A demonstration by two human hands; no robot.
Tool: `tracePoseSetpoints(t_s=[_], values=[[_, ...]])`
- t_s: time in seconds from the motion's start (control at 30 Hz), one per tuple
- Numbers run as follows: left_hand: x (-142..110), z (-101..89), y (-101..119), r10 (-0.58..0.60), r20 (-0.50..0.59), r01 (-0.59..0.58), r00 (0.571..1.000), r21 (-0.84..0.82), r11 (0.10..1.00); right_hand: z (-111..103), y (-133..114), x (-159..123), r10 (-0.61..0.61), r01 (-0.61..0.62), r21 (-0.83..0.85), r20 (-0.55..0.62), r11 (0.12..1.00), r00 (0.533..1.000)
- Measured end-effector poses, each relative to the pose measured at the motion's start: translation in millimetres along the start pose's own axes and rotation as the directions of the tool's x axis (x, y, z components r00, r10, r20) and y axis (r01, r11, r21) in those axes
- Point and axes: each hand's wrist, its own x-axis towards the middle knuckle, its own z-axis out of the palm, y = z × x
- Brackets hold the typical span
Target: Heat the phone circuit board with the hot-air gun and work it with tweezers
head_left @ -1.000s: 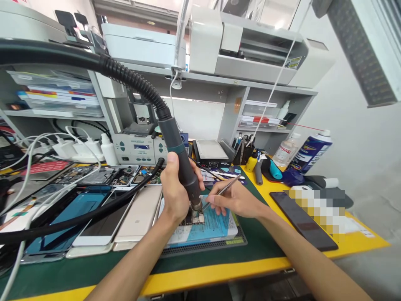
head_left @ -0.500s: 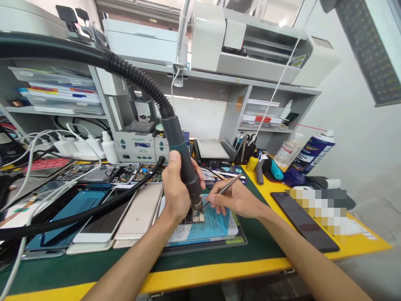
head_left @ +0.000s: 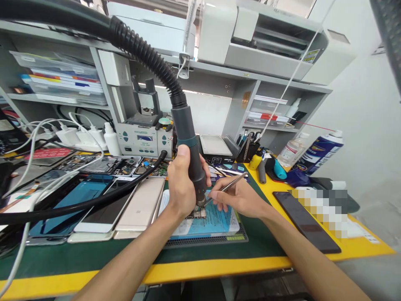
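Note:
My left hand (head_left: 183, 184) is wrapped round the dark handle of a hot-air gun (head_left: 189, 142), whose ribbed black hose arches up to the left. Its metal nozzle points down onto a small circuit board (head_left: 198, 214) lying on a blue mat (head_left: 216, 221). My right hand (head_left: 239, 196) pinches metal tweezers (head_left: 227, 188), their tips beside the nozzle at the board.
Several phones and phone backs (head_left: 142, 207) lie to the left, with white cables across them. A rework station (head_left: 142, 140) and a small hot plate (head_left: 216, 146) stand behind. A dark phone (head_left: 305, 221), a spray can (head_left: 322, 150) and a tool holder (head_left: 249, 150) are to the right.
The view has tilted down and moved closer. Both hands keep their grips; the gun stands slightly more upright over the board.

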Motion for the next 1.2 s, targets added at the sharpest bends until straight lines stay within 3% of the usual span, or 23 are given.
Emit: tracePoseSetpoints(t_s=[0.63, 1.2], values=[[0.2, -1.5, -1.0, 0.003, 0.023, -0.003, 1.0, -0.011, 1.0, 0.8, -1.5, -1.0, -0.039, 0.039, -0.05, 0.011, 0.998, 0.999], [0.3, -0.5, -0.1, -0.013, 0.007, 0.013, 1.0, -0.003, 1.0, 4.9, 2.1, 0.3, -0.002, 0.002, -0.062, -0.005, 0.998, 1.0]])
